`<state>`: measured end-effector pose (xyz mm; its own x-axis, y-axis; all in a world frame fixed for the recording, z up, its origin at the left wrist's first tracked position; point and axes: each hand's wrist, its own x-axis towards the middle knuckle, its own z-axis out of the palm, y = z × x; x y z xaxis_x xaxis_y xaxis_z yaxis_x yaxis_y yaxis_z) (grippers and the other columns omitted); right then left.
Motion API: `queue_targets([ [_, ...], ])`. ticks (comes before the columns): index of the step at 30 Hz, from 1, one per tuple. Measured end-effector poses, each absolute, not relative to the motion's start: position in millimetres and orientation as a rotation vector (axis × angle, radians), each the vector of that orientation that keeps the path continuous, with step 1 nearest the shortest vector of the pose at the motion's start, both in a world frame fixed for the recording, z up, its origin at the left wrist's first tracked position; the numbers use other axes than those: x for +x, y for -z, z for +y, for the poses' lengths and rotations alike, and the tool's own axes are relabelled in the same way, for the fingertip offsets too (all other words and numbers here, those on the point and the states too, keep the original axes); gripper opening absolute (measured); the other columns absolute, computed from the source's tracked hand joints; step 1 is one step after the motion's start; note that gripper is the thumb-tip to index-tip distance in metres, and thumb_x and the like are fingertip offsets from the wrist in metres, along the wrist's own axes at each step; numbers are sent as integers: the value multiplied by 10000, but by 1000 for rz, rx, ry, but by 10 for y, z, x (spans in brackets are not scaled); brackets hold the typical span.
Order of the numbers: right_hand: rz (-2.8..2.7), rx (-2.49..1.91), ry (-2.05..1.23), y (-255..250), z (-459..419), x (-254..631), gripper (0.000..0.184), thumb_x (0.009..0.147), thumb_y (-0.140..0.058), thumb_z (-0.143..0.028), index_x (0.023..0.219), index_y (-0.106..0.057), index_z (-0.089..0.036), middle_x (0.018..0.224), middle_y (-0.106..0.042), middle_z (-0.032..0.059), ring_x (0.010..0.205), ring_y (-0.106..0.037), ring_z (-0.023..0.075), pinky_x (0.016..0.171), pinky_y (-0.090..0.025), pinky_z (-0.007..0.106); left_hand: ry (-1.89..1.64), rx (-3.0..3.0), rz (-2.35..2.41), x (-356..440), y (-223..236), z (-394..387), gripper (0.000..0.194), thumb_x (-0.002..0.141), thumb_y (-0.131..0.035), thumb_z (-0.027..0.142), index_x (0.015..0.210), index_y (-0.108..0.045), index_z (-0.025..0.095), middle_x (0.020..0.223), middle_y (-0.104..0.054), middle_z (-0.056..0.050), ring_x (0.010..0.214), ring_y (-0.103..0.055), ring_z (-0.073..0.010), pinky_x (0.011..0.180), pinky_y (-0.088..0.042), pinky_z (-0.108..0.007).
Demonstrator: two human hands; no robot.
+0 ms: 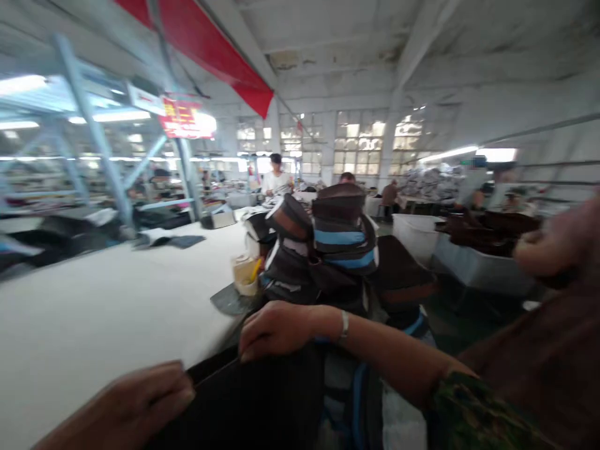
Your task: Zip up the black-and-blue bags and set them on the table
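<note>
My left hand [135, 400] is at the bottom left, its fingers closed on the left upper edge of a dark fabric panel [262, 406]. My right hand [276, 328] wears a wrist band and curls its fingers over the same panel's top edge, further right. The arm behind it comes in from the right, out of a green patterned sleeve [469, 415]. The panel stands at the near edge of the white table [103, 312]. The whole picture is smeared by motion.
Just beyond my right hand stands a pile of brown and blue bag parts [337, 250], with a small cup of tools [246, 275] beside it. A close brown mass with another hand [539, 250] fills the right edge. White bins [469, 265] hold brown pieces. People work at the far tables.
</note>
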<state>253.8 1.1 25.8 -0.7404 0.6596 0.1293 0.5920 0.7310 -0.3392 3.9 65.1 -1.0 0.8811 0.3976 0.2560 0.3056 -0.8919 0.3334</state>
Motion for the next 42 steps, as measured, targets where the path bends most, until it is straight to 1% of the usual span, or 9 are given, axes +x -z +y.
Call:
queue_targets([
  [4,-2567,-886,-445,72,173,2409,217,976,-555,-276,938,-675,-100,890,-670,66,808,-603,120,754,-446,205,-58,2304,802,-451,-69,484,416,979,-438,519,765,-512,171,739,-465,32,696,-429,-126,610,-358,-210],
  [12,-2555,-1034,-604,171,333,2409,300,960,-575,-357,821,-648,-101,784,-604,37,702,-512,107,667,-388,226,-285,2466,906,-333,169,431,433,993,-403,460,699,-522,165,756,-560,-17,710,-513,-151,652,-356,-258],
  [16,-2518,-1163,-744,152,570,2963,428,1044,-380,-362,937,-673,-69,834,-645,65,716,-553,107,666,-430,211,-317,2503,806,-544,277,598,445,1031,-369,450,715,-503,168,787,-574,-13,733,-541,-139,700,-370,-245],
  [19,-2513,-1216,-772,208,637,3203,340,1014,-458,-315,1040,-686,-65,913,-677,81,801,-609,121,715,-463,207,-300,2622,808,-708,301,817,426,1036,-367,427,727,-501,167,780,-577,-6,749,-543,-144,775,-368,-256],
  [22,-2524,-1237,-673,286,532,3084,196,929,-594,-246,944,-701,-83,868,-673,72,774,-604,131,725,-456,231,-171,2692,877,-765,208,978,405,1037,-378,393,748,-551,168,777,-593,5,769,-555,-151,857,-354,-279],
  [28,-2554,-1168,-545,267,224,2519,183,910,-603,-277,904,-690,-117,874,-672,76,805,-596,168,791,-438,298,-192,2602,902,-84,205,612,280,971,-518,484,1130,-641,290,1052,-657,-3,971,-605,-224,823,-376,-312],
  [33,-2163,-997,-1200,188,335,2650,391,998,-484,-421,1075,-662,-81,952,-678,107,886,-633,168,831,-483,291,-290,2500,821,383,532,330,335,982,-498,397,748,-544,162,773,-593,-18,682,-530,-158,629,-312,-284],
  [37,-2078,-850,-1220,119,425,2694,543,1036,-351,-519,1177,-627,-74,1205,-624,158,1189,-551,216,1059,-386,366,-422,2357,531,188,425,536,456,979,-508,463,659,-410,152,671,-439,25,605,-391,-103,568,-278,-244],
  [42,-2121,-729,-1230,-195,303,2503,410,972,-537,-481,985,-629,-81,933,-594,56,867,-538,137,817,-437,263,-329,2128,439,-154,-29,859,473,963,-539,515,689,-448,140,697,-365,30,655,-357,-102,570,-293,-216],
])
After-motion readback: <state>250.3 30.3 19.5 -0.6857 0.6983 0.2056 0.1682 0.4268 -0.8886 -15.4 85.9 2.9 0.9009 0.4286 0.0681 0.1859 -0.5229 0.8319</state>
